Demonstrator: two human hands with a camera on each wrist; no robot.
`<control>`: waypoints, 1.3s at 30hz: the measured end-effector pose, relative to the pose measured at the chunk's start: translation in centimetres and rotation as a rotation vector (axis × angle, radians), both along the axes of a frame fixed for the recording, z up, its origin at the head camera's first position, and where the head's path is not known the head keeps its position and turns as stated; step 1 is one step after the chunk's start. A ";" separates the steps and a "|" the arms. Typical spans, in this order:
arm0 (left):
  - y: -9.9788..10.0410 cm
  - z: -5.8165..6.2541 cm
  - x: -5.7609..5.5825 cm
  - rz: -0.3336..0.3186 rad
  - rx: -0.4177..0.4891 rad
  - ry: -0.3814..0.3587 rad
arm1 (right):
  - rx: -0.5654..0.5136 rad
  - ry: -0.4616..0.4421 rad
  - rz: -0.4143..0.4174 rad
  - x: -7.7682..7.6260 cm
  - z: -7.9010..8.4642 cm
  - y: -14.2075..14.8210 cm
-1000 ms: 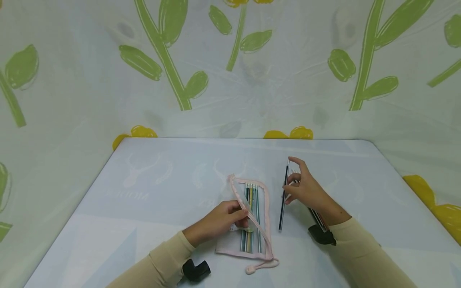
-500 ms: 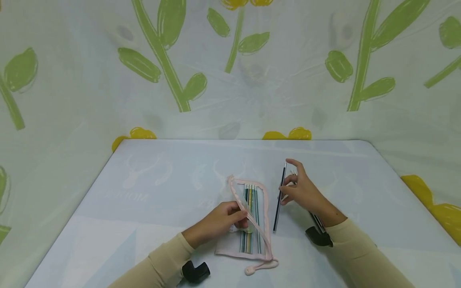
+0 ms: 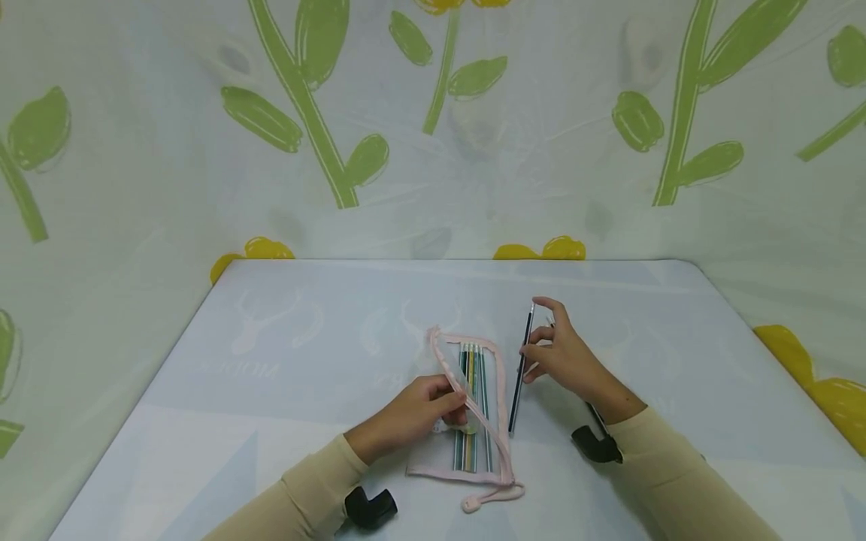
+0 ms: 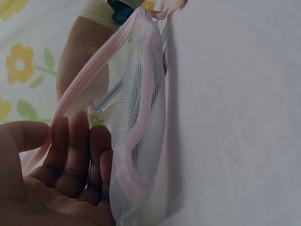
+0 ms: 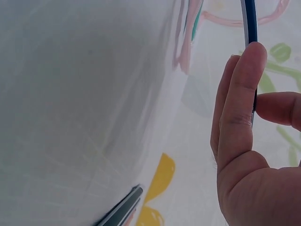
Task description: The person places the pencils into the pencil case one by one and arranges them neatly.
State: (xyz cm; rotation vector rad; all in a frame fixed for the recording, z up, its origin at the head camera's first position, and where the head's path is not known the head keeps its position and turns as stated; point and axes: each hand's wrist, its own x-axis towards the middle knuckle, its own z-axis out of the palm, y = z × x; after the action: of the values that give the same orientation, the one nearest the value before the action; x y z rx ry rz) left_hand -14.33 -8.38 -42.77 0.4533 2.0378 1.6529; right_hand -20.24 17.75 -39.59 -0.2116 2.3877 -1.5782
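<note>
A see-through mesh pencil case (image 3: 502, 391) with pink trim lies on the table, several pencils (image 3: 468, 361) showing inside it. My left hand (image 3: 422, 413) pinches the pink zip edge (image 4: 75, 92) between thumb and fingers, lifting that side away from the mesh body. Just right of the case, my right hand (image 3: 564, 353) holds a dark pencil (image 3: 519, 383) between thumb and fingers, its index fingertip at the far end. The pencil slants, its near end close to the case's right edge. In the right wrist view, the dark pencil (image 5: 250, 23) passes between thumb and fingers.
More pencils (image 5: 120, 209) lie on the table under my right wrist, mostly hidden in the head view. A pink zip pull (image 3: 471, 503) trails from the case's near corner. Behind the table (image 3: 325, 300) hangs a flower-patterned curtain (image 3: 541, 173).
My right hand has moved a little left with the dark pencil, bringing the near end closer to the case. The left hand keeps its grip on the zip edge.
</note>
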 end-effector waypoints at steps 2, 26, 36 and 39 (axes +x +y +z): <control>-0.1 0.0 0.0 0.007 0.003 0.001 | 0.009 -0.001 0.005 -0.2 0.2 -0.3; -0.3 0.1 0.2 0.009 0.007 0.001 | 0.033 -0.014 0.008 0.2 -0.2 -2.2; -0.2 0.0 0.0 0.010 0.005 -0.007 | 0.035 -0.051 0.034 0.2 -0.3 -2.0; -0.1 0.0 0.0 0.005 0.008 -0.007 | 0.047 -0.073 0.040 0.2 -0.4 -1.9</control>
State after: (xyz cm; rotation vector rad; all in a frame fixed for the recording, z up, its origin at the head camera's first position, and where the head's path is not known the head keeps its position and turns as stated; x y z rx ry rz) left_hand -14.34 -8.50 -42.76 0.4451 2.0298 1.6635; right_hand -20.02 15.83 -39.99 -0.1880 2.3479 -1.4841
